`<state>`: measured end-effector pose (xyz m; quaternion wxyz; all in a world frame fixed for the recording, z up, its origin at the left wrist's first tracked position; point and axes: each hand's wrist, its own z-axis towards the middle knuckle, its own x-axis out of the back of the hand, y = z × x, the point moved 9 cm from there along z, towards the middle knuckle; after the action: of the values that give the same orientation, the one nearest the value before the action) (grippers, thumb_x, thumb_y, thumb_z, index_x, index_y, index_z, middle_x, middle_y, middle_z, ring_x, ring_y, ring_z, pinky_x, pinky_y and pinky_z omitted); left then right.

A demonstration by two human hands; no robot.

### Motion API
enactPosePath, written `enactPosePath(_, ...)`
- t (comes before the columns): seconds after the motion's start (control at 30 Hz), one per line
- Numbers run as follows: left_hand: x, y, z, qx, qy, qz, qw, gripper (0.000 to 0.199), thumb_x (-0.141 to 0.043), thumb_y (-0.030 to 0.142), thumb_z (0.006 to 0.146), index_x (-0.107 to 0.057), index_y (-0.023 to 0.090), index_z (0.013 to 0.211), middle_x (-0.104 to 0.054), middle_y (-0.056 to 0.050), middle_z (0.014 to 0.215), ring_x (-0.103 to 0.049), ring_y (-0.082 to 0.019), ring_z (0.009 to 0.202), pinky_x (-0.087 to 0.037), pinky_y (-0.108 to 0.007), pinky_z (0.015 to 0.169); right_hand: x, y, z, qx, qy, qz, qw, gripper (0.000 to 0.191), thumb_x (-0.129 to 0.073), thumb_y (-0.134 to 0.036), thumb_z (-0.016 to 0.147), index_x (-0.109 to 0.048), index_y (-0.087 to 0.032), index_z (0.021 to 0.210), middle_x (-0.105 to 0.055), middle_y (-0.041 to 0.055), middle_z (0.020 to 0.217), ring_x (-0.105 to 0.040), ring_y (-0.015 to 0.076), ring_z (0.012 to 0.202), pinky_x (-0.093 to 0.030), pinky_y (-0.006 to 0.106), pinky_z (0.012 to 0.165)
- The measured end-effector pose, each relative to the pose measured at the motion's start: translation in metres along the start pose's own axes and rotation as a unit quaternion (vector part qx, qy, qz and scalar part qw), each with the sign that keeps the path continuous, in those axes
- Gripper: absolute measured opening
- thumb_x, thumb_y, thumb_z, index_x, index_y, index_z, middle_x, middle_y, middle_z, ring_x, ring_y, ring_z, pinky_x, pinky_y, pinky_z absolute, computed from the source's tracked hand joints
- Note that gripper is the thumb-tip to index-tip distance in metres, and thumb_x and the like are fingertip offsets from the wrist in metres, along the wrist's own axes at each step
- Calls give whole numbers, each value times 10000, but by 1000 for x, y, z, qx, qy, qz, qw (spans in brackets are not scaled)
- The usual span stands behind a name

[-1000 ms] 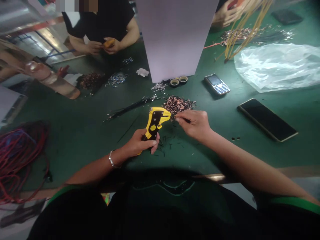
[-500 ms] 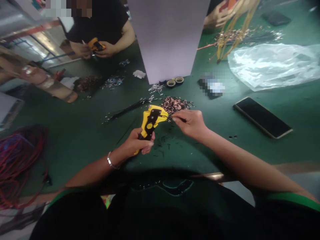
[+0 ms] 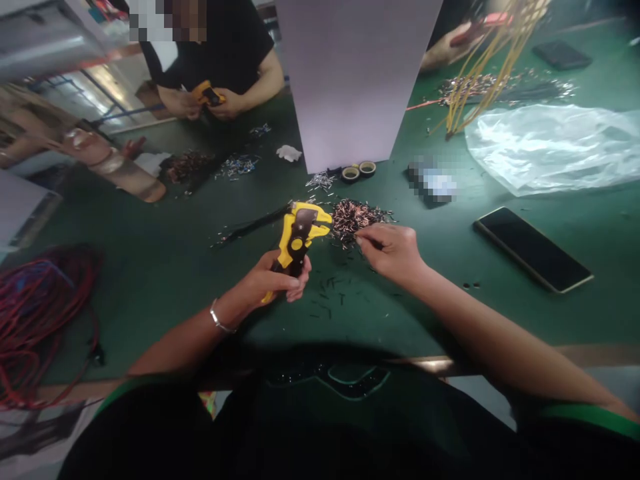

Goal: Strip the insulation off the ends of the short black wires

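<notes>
My left hand (image 3: pixel 283 277) is closed around the handles of a yellow and black wire stripper (image 3: pixel 298 241). The tool's jaws point right and stand apart. My right hand (image 3: pixel 393 250) is pinched, its thumb and forefinger pressed together at the edge of a pile of short copper-ended wire pieces (image 3: pixel 357 220); whatever is between the fingertips is too small to make out. Below the tool, small black insulation scraps (image 3: pixel 330 293) are scattered over the green table (image 3: pixel 165 313). A bundle of black wires (image 3: pixel 255 225) lies left of the stripper.
Behind the pile stand a pale upright panel (image 3: pixel 357 87), two tape rolls (image 3: pixel 359 171) and silver terminals (image 3: pixel 321 181). A phone (image 3: pixel 533 248) and a clear plastic bag (image 3: pixel 550 147) lie right. Red cables (image 3: pixel 45 320) are coiled left. Across the table, a co-worker's hands (image 3: pixel 220 103) hold another yellow tool.
My right hand has drawn a little to the right, away from the stripper's jaws. The jaws, at the right fingertips before, now stand apart from them. The whole view has shifted slightly.
</notes>
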<state>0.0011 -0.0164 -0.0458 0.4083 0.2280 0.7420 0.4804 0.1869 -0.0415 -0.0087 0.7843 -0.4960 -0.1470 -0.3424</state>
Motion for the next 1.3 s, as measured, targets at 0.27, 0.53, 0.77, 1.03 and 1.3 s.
enactPosePath(0.27, -1, -2, 3, -11, -56, 5, 998, 434, -711, 169, 643, -602, 131, 1061, -614, -48, 766, -575, -159, 632, -471, -330, 598, 2, -3, 0, -7, -10, -18, 1000, 225, -521, -219, 834, -736, -183, 780, -749, 72, 769, -700, 210, 725, -518, 341, 690)
enactPosePath(0.53, -2, -6, 4, -4, -68, -2, 998, 464, -714, 169, 621, -612, 128, 1071, -620, -61, 784, -572, -168, 637, -465, -344, 612, -1, -5, 2, -58, -72, 9, 996, 181, -544, -218, 817, -688, -200, 709, -695, 18, 691, -607, 150, 636, -453, 300, 636)
enactPosePath(0.77, -2, -9, 4, 6, -72, 12, 997, 482, -727, 191, 610, -608, 141, 1074, -617, -58, 789, -571, -172, 646, -469, -348, 624, 4, 7, 3, -117, -32, 22, 992, 205, -579, -246, 787, -671, -178, 618, -622, -5, 547, -513, 110, 508, -393, 272, 531)
enactPosePath(1.03, -6, -13, 3, 13, -80, 15, 997, 481, -733, 196, 614, -606, 134, 1073, -618, -62, 795, -575, -170, 654, -471, -348, 641, 11, -12, -2, -76, 20, 22, 997, 215, -568, -223, 808, -721, -198, 660, -680, 16, 610, -613, 145, 586, -462, 282, 578)
enactPosePath(1.3, -9, -16, 3, 29, -94, -1, 995, 494, -740, 195, 578, -605, 136, 1049, -616, -62, 779, -573, -173, 640, -472, -351, 626, 13, -25, -7, -33, 47, 42, 997, 202, -571, -218, 828, -760, -216, 757, -734, 28, 700, -664, 164, 642, -536, 306, 651)
